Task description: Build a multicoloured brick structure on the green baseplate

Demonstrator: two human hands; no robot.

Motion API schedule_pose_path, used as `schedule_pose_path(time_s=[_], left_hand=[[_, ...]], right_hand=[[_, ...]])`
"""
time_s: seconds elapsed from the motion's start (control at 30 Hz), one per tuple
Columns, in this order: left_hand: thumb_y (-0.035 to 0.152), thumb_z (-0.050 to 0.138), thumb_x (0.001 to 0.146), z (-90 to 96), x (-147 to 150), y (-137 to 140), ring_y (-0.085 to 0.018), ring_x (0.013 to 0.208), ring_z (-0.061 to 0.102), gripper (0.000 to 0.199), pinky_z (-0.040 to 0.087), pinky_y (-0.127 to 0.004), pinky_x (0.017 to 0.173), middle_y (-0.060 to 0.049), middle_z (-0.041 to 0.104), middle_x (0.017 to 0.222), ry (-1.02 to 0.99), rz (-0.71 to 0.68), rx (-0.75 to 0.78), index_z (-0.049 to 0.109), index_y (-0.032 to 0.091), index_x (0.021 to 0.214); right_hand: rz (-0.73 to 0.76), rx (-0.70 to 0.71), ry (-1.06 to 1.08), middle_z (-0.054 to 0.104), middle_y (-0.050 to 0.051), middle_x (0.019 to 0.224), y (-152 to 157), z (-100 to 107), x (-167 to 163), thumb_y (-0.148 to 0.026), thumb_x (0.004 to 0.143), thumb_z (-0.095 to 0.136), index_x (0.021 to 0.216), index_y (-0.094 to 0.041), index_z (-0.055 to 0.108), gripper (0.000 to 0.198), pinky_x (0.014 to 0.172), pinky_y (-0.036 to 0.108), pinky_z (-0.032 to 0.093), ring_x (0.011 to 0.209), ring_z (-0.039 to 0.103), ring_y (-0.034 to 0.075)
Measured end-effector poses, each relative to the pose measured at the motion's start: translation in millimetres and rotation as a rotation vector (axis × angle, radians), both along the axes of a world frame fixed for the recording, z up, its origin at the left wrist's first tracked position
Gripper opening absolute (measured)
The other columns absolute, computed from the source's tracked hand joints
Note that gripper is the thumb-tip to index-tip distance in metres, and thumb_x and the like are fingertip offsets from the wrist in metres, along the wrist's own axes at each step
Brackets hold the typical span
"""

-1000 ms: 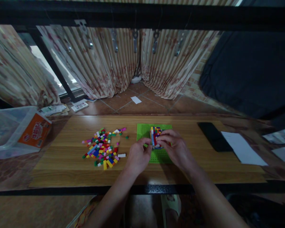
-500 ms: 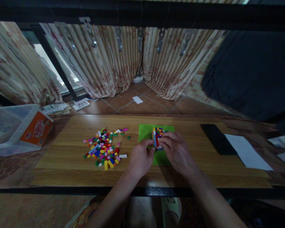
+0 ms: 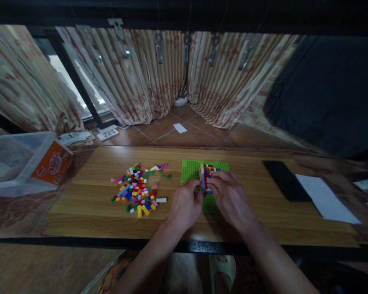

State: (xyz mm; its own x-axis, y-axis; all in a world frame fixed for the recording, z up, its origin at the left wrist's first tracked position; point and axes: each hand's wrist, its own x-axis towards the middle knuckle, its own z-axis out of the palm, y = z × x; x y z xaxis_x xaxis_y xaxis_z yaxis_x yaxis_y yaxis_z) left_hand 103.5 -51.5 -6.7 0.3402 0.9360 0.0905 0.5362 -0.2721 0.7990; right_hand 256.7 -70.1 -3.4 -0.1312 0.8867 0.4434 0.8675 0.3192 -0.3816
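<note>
A small block built of multicoloured toy bricks (image 3: 205, 176) stands on a green studded baseplate (image 3: 190, 165). My left hand (image 3: 185, 205) is closed at its near left corner, thumb and forefinger together; what they pinch, if anything, is too small to make out. My right hand (image 3: 234, 198) has its bent fingers against the near and right side of the brick block, gripping it there. The fingers hide much of the block's front and right. To the left, a loose pile of coloured bricks (image 3: 135, 191) lies spread on the wooden table (image 3: 88, 220).
Beside the pile lies a white brick (image 3: 161, 200). A black flat object (image 3: 285, 181) and a white paper sheet (image 3: 325, 198) lie on the right of the table. A clear plastic bin (image 3: 21, 163) with an orange label stands off the left end. Striped curtains (image 3: 141, 81) hang behind.
The view has turned slightly left, so everything sits a little further right. Both hands stay at the brick block, with only small shifts of the fingers.
</note>
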Motion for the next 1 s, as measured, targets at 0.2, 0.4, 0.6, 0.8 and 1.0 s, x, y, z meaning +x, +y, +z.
schedule_pose_path(time_s=[0.2, 0.4, 0.6, 0.8, 1.0], left_hand=[[0.014, 0.055, 0.082, 0.2, -0.2, -0.7, -0.017, 0.078, 0.065, 0.023, 0.05, -0.028, 0.072, -0.004, 0.071, 0.096, 0.002, 0.013, 0.019, 0.066, 0.021, 0.102], [0.015, 0.056, 0.083, 1.2, -0.8, -1.9, -0.016, 0.074, 0.064, 0.021, 0.05, -0.028, 0.071, -0.003, 0.071, 0.092, 0.011, 0.007, -0.004, 0.067, 0.021, 0.101], [0.017, 0.056, 0.084, 2.2, -1.6, -2.5, -0.017, 0.073, 0.064, 0.021, 0.049, -0.028, 0.07, -0.003, 0.07, 0.087, 0.028, 0.013, -0.019, 0.067, 0.02, 0.102], [0.018, 0.056, 0.084, -0.3, -0.6, -2.9, -0.017, 0.074, 0.064, 0.02, 0.049, -0.029, 0.072, -0.004, 0.07, 0.093, 0.034, 0.004, 0.012, 0.066, 0.021, 0.101], [0.017, 0.056, 0.083, -0.8, -1.3, -3.9, -0.017, 0.076, 0.064, 0.022, 0.05, -0.03, 0.076, -0.004, 0.07, 0.095, 0.049, -0.001, 0.014, 0.065, 0.021, 0.104]], right_hand=[[-0.154, -0.018, 0.353, 0.064, 0.005, 0.089, -1.2, -1.9, -4.3, -0.021, 0.083, 0.06, 0.076, -0.022, 0.069, 0.012, 0.074, 0.035, 0.049, 0.081, 0.061, 0.02], [-0.219, -0.093, 0.54, 0.064, 0.005, 0.085, -0.1, -3.1, 6.3, -0.036, 0.076, 0.068, 0.073, -0.021, 0.07, 0.016, 0.07, 0.033, 0.048, 0.075, 0.061, 0.019], [-0.351, -0.146, 0.606, 0.069, 0.009, 0.089, 2.2, -9.5, 19.1, -0.047, 0.079, 0.063, 0.092, -0.017, 0.068, 0.033, 0.074, 0.038, 0.05, 0.078, 0.063, 0.022], [-0.405, -0.114, 0.445, 0.065, 0.013, 0.098, 5.9, -15.1, 7.1, -0.049, 0.075, 0.066, 0.101, -0.016, 0.065, 0.042, 0.077, 0.042, 0.049, 0.084, 0.061, 0.025], [-0.382, -0.113, 0.382, 0.064, 0.014, 0.1, 7.1, -19.5, 5.3, -0.049, 0.078, 0.063, 0.103, -0.015, 0.064, 0.042, 0.078, 0.042, 0.047, 0.085, 0.06, 0.025]])
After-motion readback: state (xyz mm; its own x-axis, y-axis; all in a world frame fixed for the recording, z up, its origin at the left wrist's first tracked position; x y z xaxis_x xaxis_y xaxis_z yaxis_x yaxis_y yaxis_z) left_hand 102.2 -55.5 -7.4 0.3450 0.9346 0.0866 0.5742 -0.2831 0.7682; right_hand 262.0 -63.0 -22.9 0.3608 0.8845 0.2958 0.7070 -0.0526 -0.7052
